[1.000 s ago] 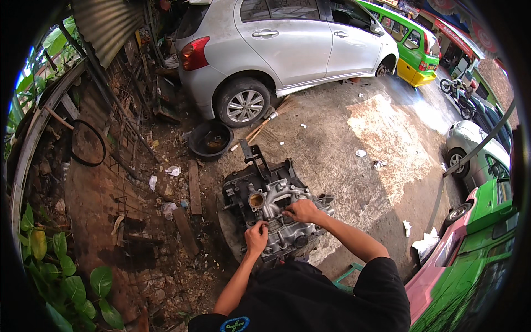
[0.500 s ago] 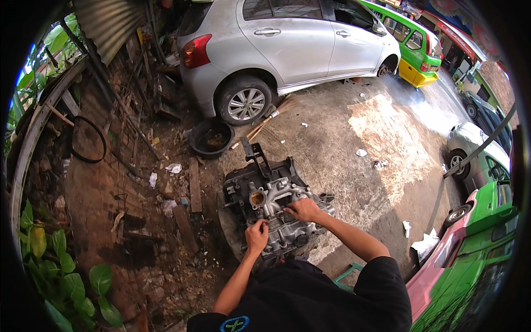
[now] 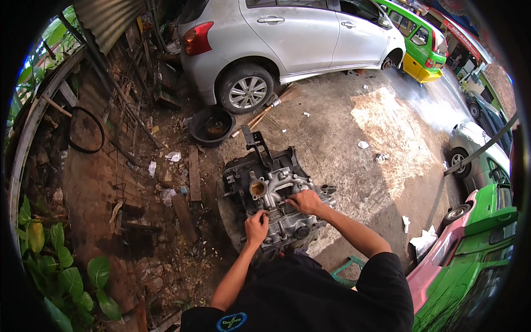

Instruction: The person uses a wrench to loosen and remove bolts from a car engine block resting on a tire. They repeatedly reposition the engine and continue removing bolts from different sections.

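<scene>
A greasy engine (image 3: 285,227) stands on the ground in front of me. On its top is a silver intake manifold (image 3: 285,182) with a round flanged opening (image 3: 258,188), and a black metal bracket (image 3: 259,144) rises from its far side. My left hand (image 3: 256,227) is at the engine's near left, fingers curled and their tips pressed together at the manifold's near edge. My right hand (image 3: 304,201) rests further right, its closed fingers pointing in beside the manifold runners. Whatever either hand grips is too small or hidden.
Beyond the engine are a black basin (image 3: 212,126) and a silver car (image 3: 293,41). Wooden planks (image 3: 194,174) and litter lie on the left. A green plastic frame (image 3: 349,271) is near my right elbow. Parked vehicles (image 3: 470,243) line the right.
The view has shifted slightly, and the engine appears a little higher in it. Both hands stay at about the same spots on the engine, fingers still closed.
</scene>
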The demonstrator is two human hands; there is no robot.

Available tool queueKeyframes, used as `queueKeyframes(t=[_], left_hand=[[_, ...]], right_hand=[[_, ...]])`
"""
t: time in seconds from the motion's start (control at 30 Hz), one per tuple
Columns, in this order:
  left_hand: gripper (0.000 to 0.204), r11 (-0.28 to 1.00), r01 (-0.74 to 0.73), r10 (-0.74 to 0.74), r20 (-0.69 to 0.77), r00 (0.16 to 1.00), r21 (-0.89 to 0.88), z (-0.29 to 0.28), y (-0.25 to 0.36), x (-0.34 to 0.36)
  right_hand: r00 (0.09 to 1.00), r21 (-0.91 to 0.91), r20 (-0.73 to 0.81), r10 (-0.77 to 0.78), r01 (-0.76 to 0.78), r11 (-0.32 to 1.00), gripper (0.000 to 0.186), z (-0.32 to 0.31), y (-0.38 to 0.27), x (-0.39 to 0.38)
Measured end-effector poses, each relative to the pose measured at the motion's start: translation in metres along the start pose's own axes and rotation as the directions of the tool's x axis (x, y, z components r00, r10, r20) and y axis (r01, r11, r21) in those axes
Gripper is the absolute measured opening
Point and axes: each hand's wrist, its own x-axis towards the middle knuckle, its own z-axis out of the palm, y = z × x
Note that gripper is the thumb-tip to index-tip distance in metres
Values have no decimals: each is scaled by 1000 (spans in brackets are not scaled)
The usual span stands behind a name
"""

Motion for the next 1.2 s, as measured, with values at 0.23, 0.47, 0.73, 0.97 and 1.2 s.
queueKeyframes(t=[0.23, 0.47, 0.73, 0.97, 1.2], left_hand=[[12, 999, 35, -36, 40, 999, 18, -1, -3, 0], [12, 1000, 1, -1, 16, 1000, 10, 0, -1, 0], [12, 999, 35, -35, 38, 999, 8, -2, 2, 0], [11, 1000, 15, -15, 10, 1000, 3, -1, 3, 0], [12, 1000, 26, -26, 15, 1000, 5, -1, 0, 0]], right_hand=[[999, 9, 24, -44, 44, 999, 41, -7, 7, 4], [997, 32, 26, -79, 79, 996, 42, -12, 15, 1], [993, 34, 102, -58, 55, 998, 42, -6, 16, 11], [992, -69, 124, -23, 31, 997, 37, -2, 9, 13], [989, -64, 128, -69, 78, 995, 36, -10, 10, 16]])
